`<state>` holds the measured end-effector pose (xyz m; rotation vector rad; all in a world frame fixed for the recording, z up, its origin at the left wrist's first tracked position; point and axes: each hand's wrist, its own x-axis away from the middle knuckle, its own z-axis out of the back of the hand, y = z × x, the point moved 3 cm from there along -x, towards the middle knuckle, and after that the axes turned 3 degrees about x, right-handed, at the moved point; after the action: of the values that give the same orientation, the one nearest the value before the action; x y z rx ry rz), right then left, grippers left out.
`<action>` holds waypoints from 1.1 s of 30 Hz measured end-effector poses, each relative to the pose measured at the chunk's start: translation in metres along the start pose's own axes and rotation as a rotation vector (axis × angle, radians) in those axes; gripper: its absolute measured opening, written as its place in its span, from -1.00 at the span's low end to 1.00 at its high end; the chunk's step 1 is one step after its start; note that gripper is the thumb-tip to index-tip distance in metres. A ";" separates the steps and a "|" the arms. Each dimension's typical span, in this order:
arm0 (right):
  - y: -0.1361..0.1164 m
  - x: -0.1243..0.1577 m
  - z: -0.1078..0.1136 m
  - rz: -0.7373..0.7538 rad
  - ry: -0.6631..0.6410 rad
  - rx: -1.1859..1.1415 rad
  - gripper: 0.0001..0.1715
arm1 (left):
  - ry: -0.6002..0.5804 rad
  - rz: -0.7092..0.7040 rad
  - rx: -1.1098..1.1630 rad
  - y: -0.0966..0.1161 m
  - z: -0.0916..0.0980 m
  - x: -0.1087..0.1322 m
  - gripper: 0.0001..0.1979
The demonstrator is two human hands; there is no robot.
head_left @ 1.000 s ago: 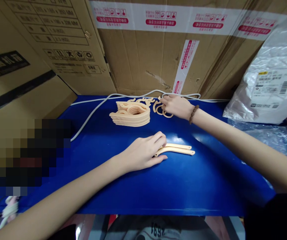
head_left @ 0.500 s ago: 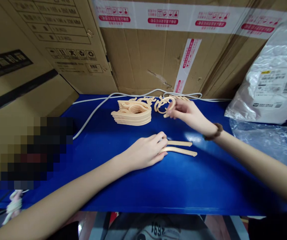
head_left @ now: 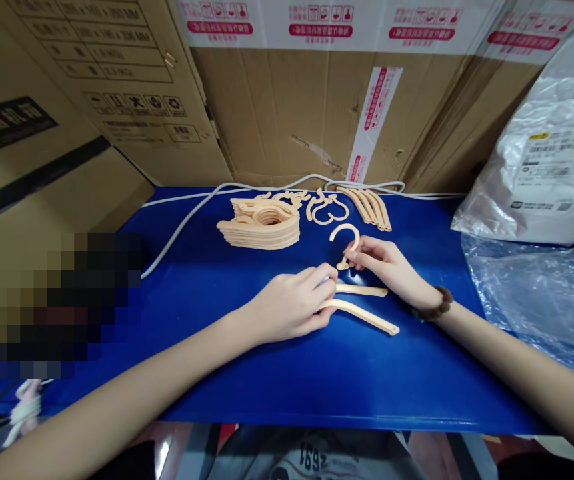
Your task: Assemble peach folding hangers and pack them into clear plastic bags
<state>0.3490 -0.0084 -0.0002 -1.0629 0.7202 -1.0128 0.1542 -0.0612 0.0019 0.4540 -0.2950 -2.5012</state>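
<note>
My left hand rests on the blue table and pinches the near ends of two pale wooden hanger arms, which splay apart to the right. My right hand holds a pale hook piece by its stem, just above the point where the two arms meet. A bead bracelet circles my right wrist.
A stack of assembled pale hangers lies at the back, with loose hooks and spare arms beside it. A white cable runs along the back. Cardboard boxes wall the rear; plastic bags sit right.
My right hand has taken a hook from the loose pile at the back and carried it toward me, down to the two arms. The arms have spread wider under my left hand.
</note>
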 end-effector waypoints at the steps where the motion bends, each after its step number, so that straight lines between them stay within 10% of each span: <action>1: 0.000 0.000 0.001 -0.002 0.003 -0.005 -0.68 | 0.022 0.030 0.074 -0.002 0.001 0.000 -0.78; 9: 0.002 -0.001 0.006 -0.015 0.020 -0.040 -0.70 | 0.308 0.466 1.114 -0.027 0.009 -0.002 -0.78; 19: 0.007 -0.001 0.004 -0.027 0.006 -0.084 -0.73 | 0.332 0.655 1.491 -0.030 0.014 -0.001 -0.77; 28: 0.007 0.000 0.003 -0.034 0.013 -0.129 -0.64 | 0.044 0.402 0.233 -0.013 0.007 0.004 -0.70; 33: 0.005 0.000 0.003 -0.022 0.019 -0.133 -0.69 | -0.160 0.390 -0.044 -0.006 -0.004 0.003 -0.68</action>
<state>0.3533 -0.0062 -0.0039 -1.1804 0.8014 -1.0059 0.1506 -0.0582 -0.0048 0.1578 -0.3526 -2.1582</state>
